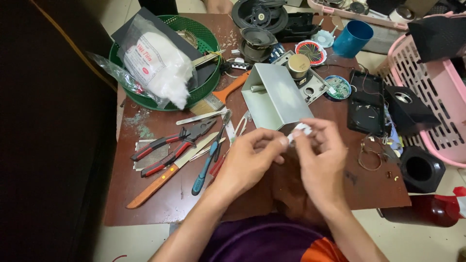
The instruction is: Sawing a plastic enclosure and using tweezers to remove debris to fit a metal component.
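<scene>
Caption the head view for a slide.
Both hands pinch a small white piece above a cluttered brown table.

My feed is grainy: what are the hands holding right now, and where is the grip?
Both hands pinch a small white piece between them: left hand by its left end, right hand fingertips on its top and right side. What it is cannot be told.

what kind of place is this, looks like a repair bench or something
Probably a home electronics repair bench. The brown table is strewn with hand tools like red-handled pliers, loose speaker parts such as a small speaker cone, and an opened black casing. Both hands pinch a small white piece.
</scene>
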